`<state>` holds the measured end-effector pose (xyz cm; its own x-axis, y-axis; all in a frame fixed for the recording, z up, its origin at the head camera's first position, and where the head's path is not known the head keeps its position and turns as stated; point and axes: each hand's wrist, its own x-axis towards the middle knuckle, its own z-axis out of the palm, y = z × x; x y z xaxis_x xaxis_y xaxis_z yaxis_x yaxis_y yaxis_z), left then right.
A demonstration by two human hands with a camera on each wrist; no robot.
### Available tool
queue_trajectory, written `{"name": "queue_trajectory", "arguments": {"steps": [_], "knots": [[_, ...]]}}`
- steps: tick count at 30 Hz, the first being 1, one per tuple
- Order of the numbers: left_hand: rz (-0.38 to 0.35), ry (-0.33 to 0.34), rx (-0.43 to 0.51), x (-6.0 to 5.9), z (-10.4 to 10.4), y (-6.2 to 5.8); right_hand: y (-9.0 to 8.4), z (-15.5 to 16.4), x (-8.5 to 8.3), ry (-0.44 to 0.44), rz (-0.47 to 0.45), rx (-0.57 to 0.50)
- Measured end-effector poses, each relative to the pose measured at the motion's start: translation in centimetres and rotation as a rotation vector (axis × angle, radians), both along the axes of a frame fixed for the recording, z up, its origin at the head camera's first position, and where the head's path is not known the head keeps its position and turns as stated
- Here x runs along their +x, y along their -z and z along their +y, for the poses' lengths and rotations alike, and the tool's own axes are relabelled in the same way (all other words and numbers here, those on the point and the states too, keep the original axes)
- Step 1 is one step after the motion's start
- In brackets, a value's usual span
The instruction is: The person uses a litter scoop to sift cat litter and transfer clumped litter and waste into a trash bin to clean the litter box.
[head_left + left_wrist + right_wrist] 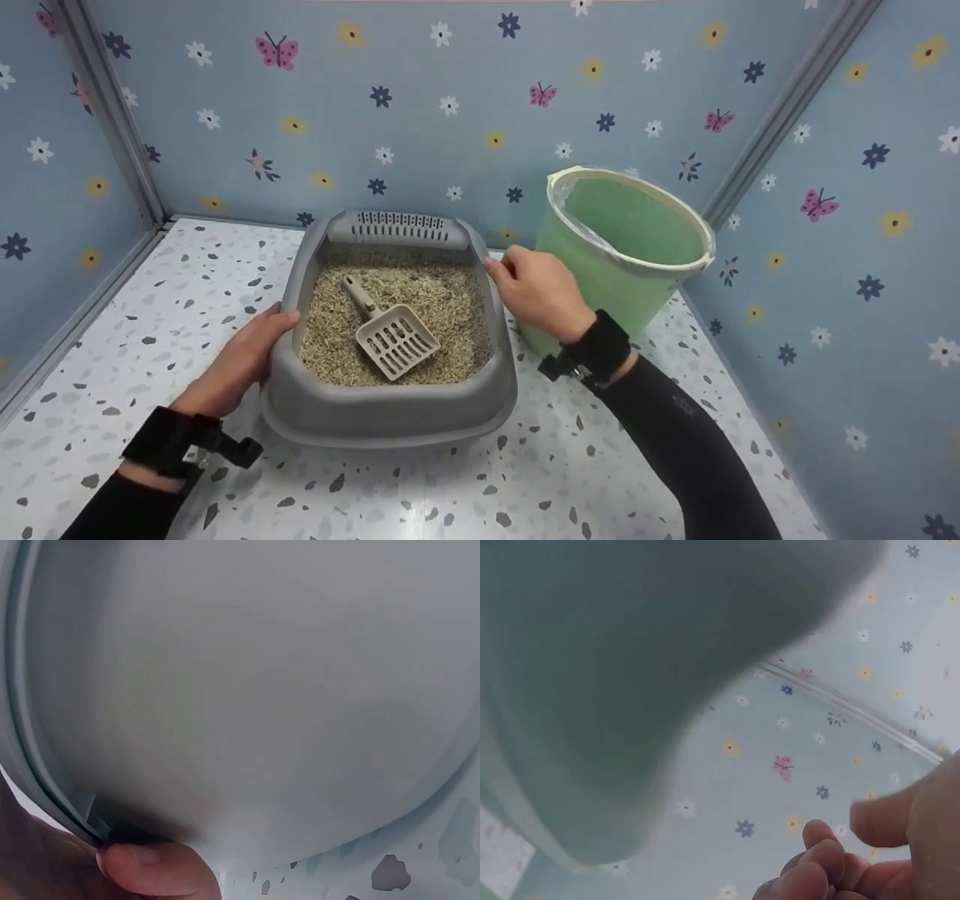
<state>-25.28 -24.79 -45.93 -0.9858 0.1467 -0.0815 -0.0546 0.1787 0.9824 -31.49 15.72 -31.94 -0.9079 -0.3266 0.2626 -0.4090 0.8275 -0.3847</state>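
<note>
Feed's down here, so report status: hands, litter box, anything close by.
Left hand grips litter box left rim; right hand on right rim. Scoop lies in litter. Green bin close beside right hand.

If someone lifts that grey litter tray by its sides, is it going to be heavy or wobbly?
Probably heavy for its size: the grey litter tray is filled wide with granules. Its moulded walls look stiff, so it should hardly flex. The granules and the loose scoop would likely slide if it tilts, so the left hand and right hand should keep level.

The left hand point(238, 364) lies near and left, fingers curled. The right hand point(536, 289) reaches farther, fingers bent. Both wrists wear black bands.
</note>
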Motion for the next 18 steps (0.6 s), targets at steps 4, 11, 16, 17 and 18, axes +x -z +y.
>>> {"name": "queue_trajectory", "arguments": {"steps": [4,11,16,17,18], "knots": [[0.016,-0.012,-0.019,0.1,0.0,0.0,-1.3,-1.9,-1.3,-0.085,-0.063,0.073],[0.012,-0.012,-0.01,0.0,0.1,0.0,-2.0,-5.6,-3.2,-0.325,-0.128,0.254],[-0.013,-0.008,0.02,-0.1,0.2,0.1,-0.9,-8.8,-4.5,-0.467,-0.044,0.47],[-0.016,-0.008,0.026,-0.1,0.2,0.1,-0.5,-9.4,-4.8,-0.486,-0.021,0.522],[-0.017,-0.009,0.03,0.0,0.2,0.1,-0.2,-10.1,-5.0,-0.502,-0.002,0.569]]}}
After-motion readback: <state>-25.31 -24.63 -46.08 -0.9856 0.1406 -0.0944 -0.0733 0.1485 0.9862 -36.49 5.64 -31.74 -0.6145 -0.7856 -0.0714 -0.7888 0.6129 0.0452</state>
